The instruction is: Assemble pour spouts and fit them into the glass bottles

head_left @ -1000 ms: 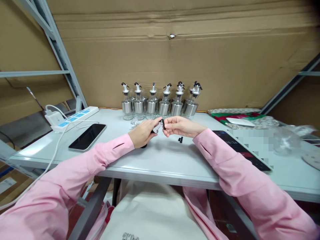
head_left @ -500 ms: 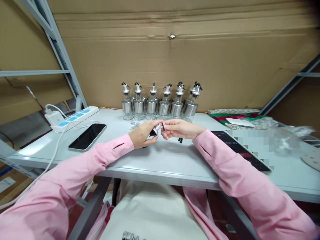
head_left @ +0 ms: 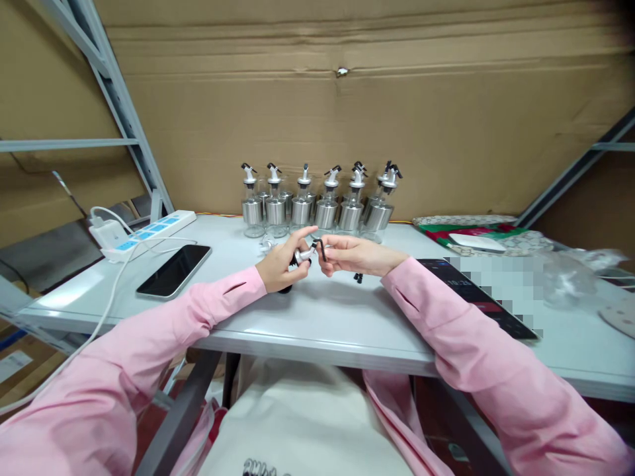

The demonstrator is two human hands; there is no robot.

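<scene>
My left hand [head_left: 280, 267] is closed around a silver and black bottle pourer [head_left: 304, 254], its index finger lifted and its spout aimed to the right. At the spout's tip, my right hand [head_left: 353, 254] pinches a bent black flip cap [head_left: 323, 248] between thumb and fingers. Whether the cap is fixed to the spout I cannot tell. Small black pieces [head_left: 358, 278] lie on the table just below the right hand. Partly hidden under the left hand is a dark round piece [head_left: 285, 289]. Clear plastic parts [head_left: 268, 244] rest behind the left hand.
Glass-and-steel bottles [head_left: 301, 213], several with pourers fitted, stand in rows at the back before cardboard. On the left lie a phone [head_left: 173, 272] and a power strip [head_left: 153, 233] with cables. A tablet [head_left: 483, 301] and a clear plastic bag [head_left: 565, 281] are on the right.
The pourer has turned in my left hand, so its spout now points more sideways. My left index finger has lifted away, and more of the black cap shows.
</scene>
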